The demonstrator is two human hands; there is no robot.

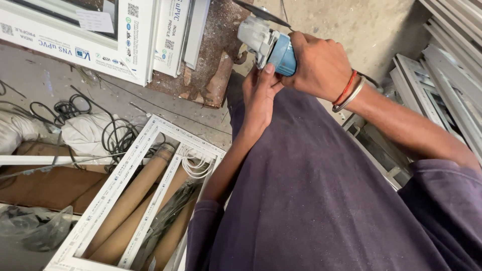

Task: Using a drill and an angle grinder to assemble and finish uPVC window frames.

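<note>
There is just one view. The camera sits on the person's head and looks straight down, past the purple shirt (311,190) to the floor (150,100). The hands are close to it, near the top. The white frame (125,200) lies lower left, farther away.

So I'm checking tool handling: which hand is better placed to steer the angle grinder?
The right hand. It wraps the angle grinder's blue body fully, while the left hand only touches it from below with its fingertips, so it likely just steadies.
</note>
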